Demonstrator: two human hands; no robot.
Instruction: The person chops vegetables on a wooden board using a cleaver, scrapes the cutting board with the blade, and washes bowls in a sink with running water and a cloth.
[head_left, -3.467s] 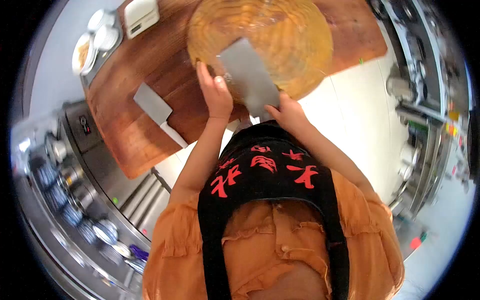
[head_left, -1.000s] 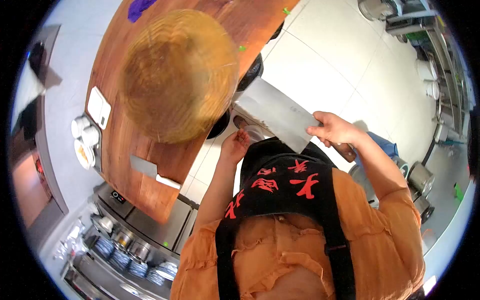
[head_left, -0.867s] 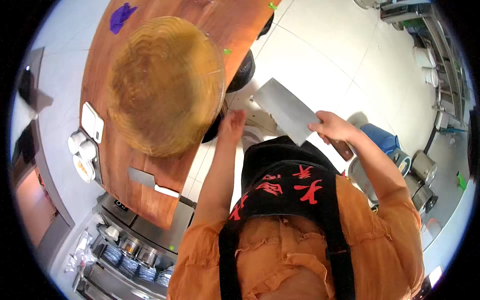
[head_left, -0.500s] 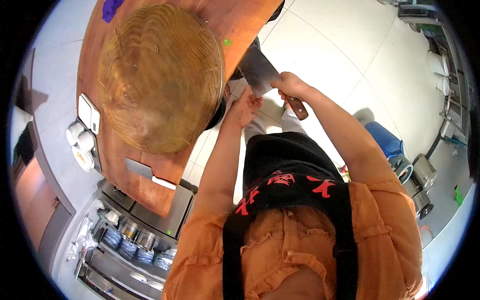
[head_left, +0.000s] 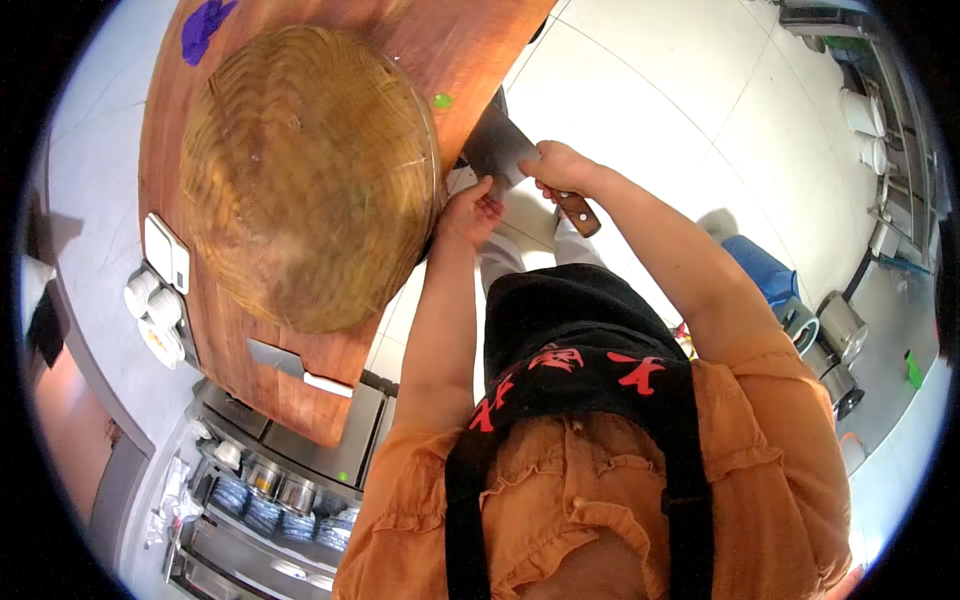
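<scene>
Dark grey metal is forming the blade of a broad, brown-handled cleaver (head_left: 502, 148), which the person's right hand (head_left: 562, 170) is grasping by its handle over the pale tiled floor (head_left: 640, 90), beside the reddish-brown wooden table (head_left: 490, 45). Near the blade, the left hand (head_left: 472, 213) is lingering ungripped, fingers loosely curled; whether it is touching the metal cannot be told. A round wooden chopping block (head_left: 310, 180) is lying on the table.
</scene>
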